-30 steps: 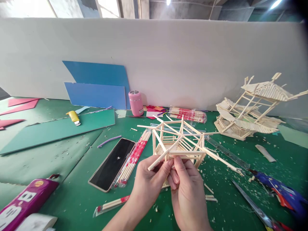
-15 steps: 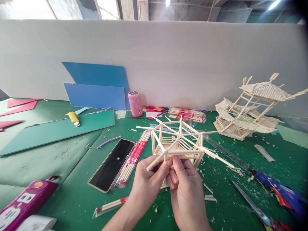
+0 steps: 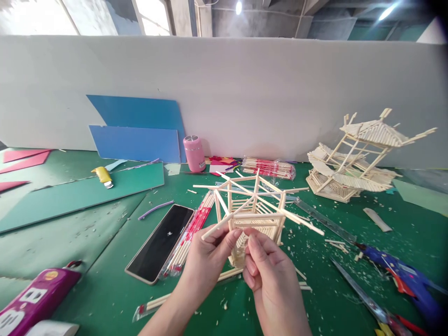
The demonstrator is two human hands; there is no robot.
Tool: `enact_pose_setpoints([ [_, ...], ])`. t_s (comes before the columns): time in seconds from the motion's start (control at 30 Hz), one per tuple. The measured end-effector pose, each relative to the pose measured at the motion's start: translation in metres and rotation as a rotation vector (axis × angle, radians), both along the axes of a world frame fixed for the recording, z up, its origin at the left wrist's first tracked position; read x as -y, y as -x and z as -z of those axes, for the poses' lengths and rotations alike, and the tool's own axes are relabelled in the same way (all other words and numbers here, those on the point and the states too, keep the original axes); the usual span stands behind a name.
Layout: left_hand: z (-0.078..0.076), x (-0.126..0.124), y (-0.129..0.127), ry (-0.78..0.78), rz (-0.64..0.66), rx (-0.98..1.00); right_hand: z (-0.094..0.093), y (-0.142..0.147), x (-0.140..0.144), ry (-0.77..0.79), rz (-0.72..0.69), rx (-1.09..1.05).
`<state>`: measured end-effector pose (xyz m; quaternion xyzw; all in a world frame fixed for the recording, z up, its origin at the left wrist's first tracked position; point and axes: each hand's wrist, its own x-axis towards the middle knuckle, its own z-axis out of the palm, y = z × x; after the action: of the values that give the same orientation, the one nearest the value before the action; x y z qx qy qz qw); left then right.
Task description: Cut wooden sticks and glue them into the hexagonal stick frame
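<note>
Right now both hands are up over the green table [image 3: 87, 261], working on a small stick frame [image 3: 254, 210] built of pale wooden sticks. The left hand [image 3: 206, 261] has its fingertips pinched shut on one long stick [image 3: 219, 227] that juts out to the left from the near edge of the frame, thumb on top, the other fingers curled under. The right hand [image 3: 271, 275] sits just beside it, touching the left at the fingertips, thumb and forefinger closed on the frame's near lower edge. The frame itself is tilted and lifted in front of the person, in the middle of the view, its loose sticks fanning out to both sides.

Under and around the hands, the table is scattered with wood chips and short offcuts. A black phone [image 3: 161, 242] lies flat to the left, with a packet of red-wrapped sticks [image 3: 191, 233] right alongside it. Another packet [image 3: 268, 168] lies further back by the white wall [image 3: 245, 93], near a pink cup [image 3: 194, 153] and two blue sheets [image 3: 136, 130] leaning on that wall. A yellow cutter [image 3: 102, 176] rests on a green board [image 3: 80, 193] far left. Over to the right stands a finished stick pavilion [image 3: 357, 158], well apart from the hands, and a metal ruler [image 3: 322, 219] runs towards a blue glue gun [image 3: 402, 275] at the right edge.
</note>
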<state>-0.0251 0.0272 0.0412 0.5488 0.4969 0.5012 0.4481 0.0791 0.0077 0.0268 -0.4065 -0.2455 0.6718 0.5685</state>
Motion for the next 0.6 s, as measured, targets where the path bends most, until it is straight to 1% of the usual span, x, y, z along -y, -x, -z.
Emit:
enact_pose_setpoints([
  [0.07,-0.002,-0.003,0.003,-0.024,-0.009,-0.042,0.003,-0.009,0.005,-0.031,0.004,0.071],
  [0.13,-0.003,-0.005,0.004,-0.019,-0.001,-0.051,0.005,-0.019,0.009,-0.104,0.061,0.198],
  [0.17,-0.003,-0.006,0.005,-0.007,0.001,-0.051,0.006,-0.025,0.009,-0.147,0.12,0.292],
  [0.27,-0.003,-0.008,0.007,0.016,0.002,-0.054,0.01,-0.041,0.002,-0.258,0.356,0.609],
  [0.3,-0.003,-0.008,0.007,0.018,-0.001,-0.058,0.011,-0.046,-0.002,-0.271,0.387,0.699],
  [0.33,-0.003,-0.009,0.008,0.014,-0.006,-0.063,0.014,-0.05,-0.007,-0.279,0.377,0.778],
  [0.4,-0.003,-0.01,0.009,0.018,-0.008,-0.066,0.018,-0.056,-0.016,-0.323,0.28,0.908],
  [0.47,-0.003,-0.011,0.011,0.051,0.004,-0.058,0.019,-0.058,-0.023,-0.418,0.184,1.006],
  [0.53,-0.004,-0.012,0.012,0.091,0.013,-0.05,0.017,-0.058,-0.028,-0.5,0.102,1.068],
  [0.6,-0.006,-0.014,0.013,0.122,0.006,-0.042,0.013,-0.057,-0.031,-0.52,0.037,1.098],
])
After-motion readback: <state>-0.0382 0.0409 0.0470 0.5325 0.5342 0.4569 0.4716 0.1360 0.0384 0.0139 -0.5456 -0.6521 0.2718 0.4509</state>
